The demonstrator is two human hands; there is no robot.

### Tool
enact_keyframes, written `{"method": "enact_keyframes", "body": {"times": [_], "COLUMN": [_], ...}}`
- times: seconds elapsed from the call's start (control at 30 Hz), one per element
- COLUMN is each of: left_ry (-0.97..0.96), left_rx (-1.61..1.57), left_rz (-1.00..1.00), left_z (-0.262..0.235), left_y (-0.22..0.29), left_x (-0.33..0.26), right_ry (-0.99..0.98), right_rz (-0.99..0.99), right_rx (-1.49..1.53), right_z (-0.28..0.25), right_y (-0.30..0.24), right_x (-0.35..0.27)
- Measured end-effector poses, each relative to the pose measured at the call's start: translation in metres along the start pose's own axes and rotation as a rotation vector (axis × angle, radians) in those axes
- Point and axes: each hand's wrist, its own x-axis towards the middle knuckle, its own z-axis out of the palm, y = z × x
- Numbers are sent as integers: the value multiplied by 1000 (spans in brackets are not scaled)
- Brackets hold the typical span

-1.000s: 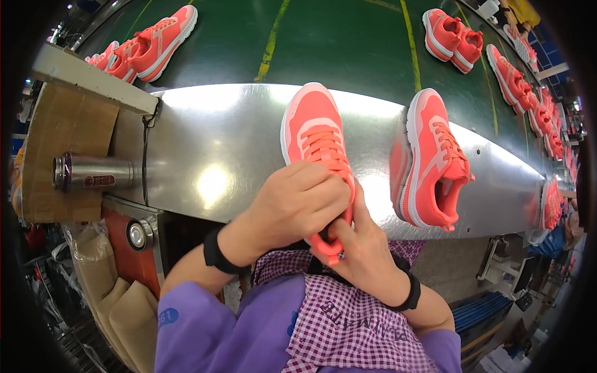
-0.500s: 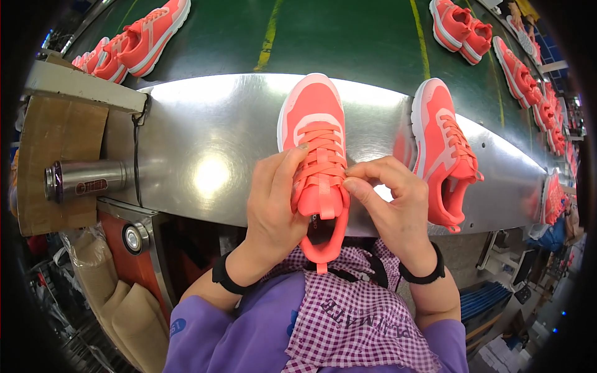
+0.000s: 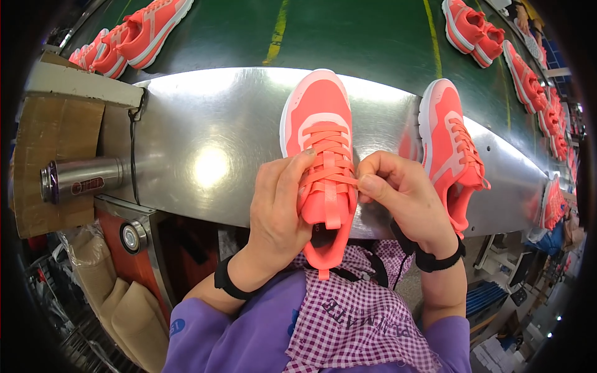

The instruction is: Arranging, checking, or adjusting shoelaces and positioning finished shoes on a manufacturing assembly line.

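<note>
A coral sneaker (image 3: pixel 320 99) with a white sole lies in front of me, its toe pointing away and its heel opening toward my body. My left hand (image 3: pixel 273 205) is closed around its left side, fingertips on the crossed laces. Off the right side of the tongue, my right hand (image 3: pixel 407 196) pinches a flat coral shoelace (image 3: pixel 346 180) between thumb and forefinger and holds it taut. A second coral sneaker (image 3: pixel 443 118), laced, rests on the metal tabletop to the right of my right hand, apart from it.
Beyond the steel tabletop (image 3: pixel 180 137) runs a green conveyor belt (image 3: pixel 217 37) with yellow lines. It carries coral sneakers (image 3: pixel 149 37) at the left and several more at the right. A metal flask (image 3: pixel 84 178) lies at the left beside a cardboard sheet (image 3: pixel 59 149).
My right hand has moved slightly right, away from the sneaker, drawing the lace out sideways. My left hand keeps its hold. The whole view has shifted a little.
</note>
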Motion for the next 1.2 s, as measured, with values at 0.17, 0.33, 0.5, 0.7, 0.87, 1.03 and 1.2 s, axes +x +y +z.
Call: {"method": "enact_keyframes", "body": {"times": [0.17, 0.33, 0.5, 0.7, 0.87, 1.03, 1.2], "left_ry": [-19, 36, -38, -93, -277, -743, -818], "left_rx": [-22, -111, -73, -301, -557, -772, -1042], "left_rz": [9, -96, -115, -180, -507, -637, -659], "left_z": [-2, -1, -17, -36, -42, -52, -48], "left_y": [0, -3, 8, 6, -10, -27, -42], "left_x": [0, -9, -8, -10, 18, 51, 56], "right_ry": [-15, 206, 48, 218, 235, 235, 237], "right_rz": [-3, -201, -114, -159, -159, -83, -153], "right_rx": [70, -262, -526, -616, -603, -618, -614], "right_z": [-1, 1, 23, 42, 46, 46, 41], "right_y": [-7, -4, 19, 35, 31, 35, 43], "right_x": [1, -9, -21, -15, -14, -14, -12]}}
